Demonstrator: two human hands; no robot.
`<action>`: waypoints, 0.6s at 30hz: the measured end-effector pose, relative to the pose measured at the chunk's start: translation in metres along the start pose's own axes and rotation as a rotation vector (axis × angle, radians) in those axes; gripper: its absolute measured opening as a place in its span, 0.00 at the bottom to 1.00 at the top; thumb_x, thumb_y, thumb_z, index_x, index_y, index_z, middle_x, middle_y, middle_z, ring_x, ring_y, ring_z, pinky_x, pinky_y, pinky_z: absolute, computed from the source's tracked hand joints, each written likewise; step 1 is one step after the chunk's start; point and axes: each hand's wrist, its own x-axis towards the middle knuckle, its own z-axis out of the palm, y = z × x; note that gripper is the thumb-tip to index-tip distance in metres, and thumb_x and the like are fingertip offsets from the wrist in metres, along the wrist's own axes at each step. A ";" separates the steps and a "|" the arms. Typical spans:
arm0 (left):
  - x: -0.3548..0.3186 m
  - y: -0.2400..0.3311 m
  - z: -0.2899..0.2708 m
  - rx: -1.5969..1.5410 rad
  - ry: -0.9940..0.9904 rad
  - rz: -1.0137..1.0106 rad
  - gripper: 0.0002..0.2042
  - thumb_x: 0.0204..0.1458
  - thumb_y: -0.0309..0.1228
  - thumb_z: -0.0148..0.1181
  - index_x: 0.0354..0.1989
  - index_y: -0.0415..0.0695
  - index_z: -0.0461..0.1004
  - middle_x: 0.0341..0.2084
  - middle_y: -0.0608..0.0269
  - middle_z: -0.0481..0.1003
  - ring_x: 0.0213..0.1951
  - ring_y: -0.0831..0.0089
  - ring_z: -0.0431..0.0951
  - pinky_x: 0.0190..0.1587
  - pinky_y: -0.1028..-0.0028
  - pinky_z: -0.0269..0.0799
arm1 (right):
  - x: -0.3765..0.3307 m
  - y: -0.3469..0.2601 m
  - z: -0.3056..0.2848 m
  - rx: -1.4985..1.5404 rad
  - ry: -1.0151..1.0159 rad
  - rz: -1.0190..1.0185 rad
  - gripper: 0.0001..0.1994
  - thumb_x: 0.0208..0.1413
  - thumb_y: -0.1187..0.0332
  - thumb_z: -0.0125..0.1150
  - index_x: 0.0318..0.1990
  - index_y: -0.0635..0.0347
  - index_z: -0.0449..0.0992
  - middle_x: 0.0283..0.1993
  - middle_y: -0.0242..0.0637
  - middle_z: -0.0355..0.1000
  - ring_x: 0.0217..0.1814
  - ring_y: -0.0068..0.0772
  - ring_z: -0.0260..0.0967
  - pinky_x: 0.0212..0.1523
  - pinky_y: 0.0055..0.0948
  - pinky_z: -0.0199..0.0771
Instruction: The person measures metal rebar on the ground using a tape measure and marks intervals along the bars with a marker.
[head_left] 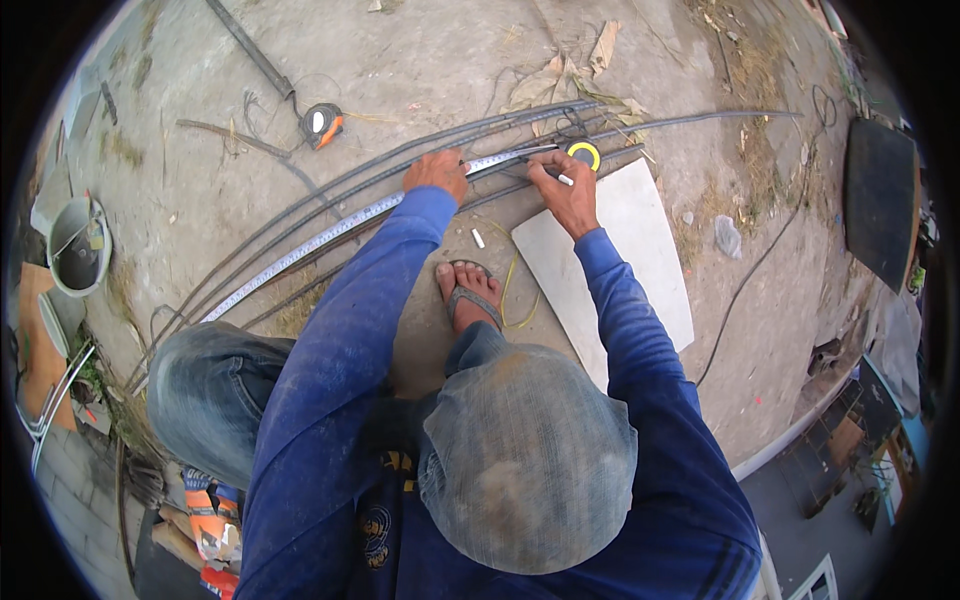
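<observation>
A white tape measure blade (330, 235) stretches along several long dark metal rods (340, 197) on the ground. My left hand (437, 174) is closed over the blade, pressing it against the rods; its fingertips are partly hidden. To the right, my right hand (567, 197) pinches a white-ended marker (566, 180) beside the rods. The round yellow-and-black tape measure case (584, 154) lies just beyond that hand. A small white stick-like piece (478, 238) rests on the ground in front of my sandalled foot (470, 288).
A pale flat board (615, 260) lies right of my foot. Farther off sits an orange-and-black tape measure (322, 125). A bucket (79, 247) stands at the left, and a dark panel (882, 205) at the far right. A thin cable (757, 265) curves over the ground.
</observation>
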 end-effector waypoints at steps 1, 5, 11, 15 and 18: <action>0.000 0.001 -0.001 -0.003 0.001 -0.005 0.13 0.59 0.42 0.56 0.45 0.51 0.78 0.42 0.52 0.79 0.49 0.49 0.77 0.51 0.55 0.72 | 0.002 -0.001 0.000 -0.038 0.022 -0.006 0.12 0.51 0.64 0.64 0.37 0.64 0.83 0.34 0.45 0.81 0.37 0.35 0.79 0.43 0.30 0.75; -0.003 0.003 -0.005 0.004 -0.031 -0.030 0.14 0.59 0.43 0.55 0.49 0.52 0.78 0.44 0.51 0.79 0.50 0.49 0.77 0.52 0.56 0.72 | 0.008 -0.015 -0.004 -0.121 -0.057 0.076 0.11 0.52 0.67 0.63 0.36 0.66 0.83 0.30 0.37 0.80 0.35 0.24 0.76 0.41 0.25 0.73; -0.002 0.000 -0.002 -0.023 -0.014 -0.029 0.14 0.59 0.42 0.57 0.49 0.52 0.78 0.44 0.49 0.79 0.50 0.49 0.77 0.51 0.56 0.73 | 0.010 -0.009 0.003 -0.118 -0.034 0.034 0.11 0.51 0.66 0.63 0.35 0.65 0.83 0.28 0.36 0.80 0.32 0.24 0.75 0.40 0.26 0.72; -0.003 0.005 -0.009 -0.039 -0.035 -0.042 0.17 0.59 0.42 0.57 0.55 0.54 0.76 0.46 0.49 0.79 0.51 0.50 0.77 0.54 0.57 0.72 | 0.009 -0.020 -0.003 -0.180 0.006 0.032 0.10 0.49 0.64 0.64 0.35 0.60 0.84 0.29 0.45 0.80 0.33 0.37 0.78 0.40 0.31 0.75; -0.002 0.005 -0.009 -0.029 -0.033 -0.027 0.17 0.59 0.42 0.58 0.54 0.53 0.77 0.46 0.48 0.79 0.51 0.49 0.77 0.53 0.57 0.72 | 0.009 -0.005 -0.004 -0.118 0.005 -0.023 0.10 0.49 0.64 0.65 0.34 0.61 0.83 0.30 0.44 0.80 0.35 0.35 0.78 0.42 0.30 0.74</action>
